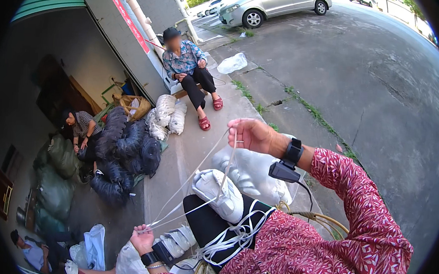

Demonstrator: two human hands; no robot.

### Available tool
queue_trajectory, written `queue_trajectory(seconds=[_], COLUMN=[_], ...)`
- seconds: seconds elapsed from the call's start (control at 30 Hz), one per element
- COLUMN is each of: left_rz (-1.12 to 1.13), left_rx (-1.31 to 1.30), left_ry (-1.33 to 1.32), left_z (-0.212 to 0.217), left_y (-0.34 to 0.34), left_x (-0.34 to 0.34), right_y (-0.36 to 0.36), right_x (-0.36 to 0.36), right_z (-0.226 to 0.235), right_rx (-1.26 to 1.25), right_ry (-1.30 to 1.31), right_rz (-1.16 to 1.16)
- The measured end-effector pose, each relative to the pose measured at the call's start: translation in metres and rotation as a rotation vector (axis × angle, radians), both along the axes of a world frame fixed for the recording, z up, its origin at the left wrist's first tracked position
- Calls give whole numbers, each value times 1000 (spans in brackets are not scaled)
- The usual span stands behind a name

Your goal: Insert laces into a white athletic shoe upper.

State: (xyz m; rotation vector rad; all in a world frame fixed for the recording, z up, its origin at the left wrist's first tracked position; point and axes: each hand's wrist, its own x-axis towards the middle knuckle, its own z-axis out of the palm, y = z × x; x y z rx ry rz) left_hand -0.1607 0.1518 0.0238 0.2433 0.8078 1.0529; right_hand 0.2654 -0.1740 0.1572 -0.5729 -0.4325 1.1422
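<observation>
A white sneaker (230, 205) rests on my black-trousered lap. White shoelace (181, 204) stretches in long taut strands across it, between my two hands. Up and ahead of the shoe, my right hand (250, 134) is closed on the lace. Low on the left, my left hand (142, 238) grips the other end of the strands. More loose white laces (238, 235) lie in a tangle over my thigh. A string of white shoes (177, 242) sits beside my left wrist.
A clear plastic bag (272, 177) of white shoes lies by my right forearm. Bundles of black shoes (122, 140) and white shoes (166, 114) are piled on the left. A seated person (184, 58) is ahead; others sit at left. A silver van (277, 8) stands beyond.
</observation>
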Motion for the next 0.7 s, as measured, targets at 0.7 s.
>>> queue_trajectory(seconds=[0.7], left_rz=[-9], left_rx=[-158], left_ry=[134], left_z=[-88], left_y=[6], left_x=[-102], right_y=[-75], right_x=[162], right_z=[-98], right_rx=[-503], right_ry=[117], right_rz=[-692])
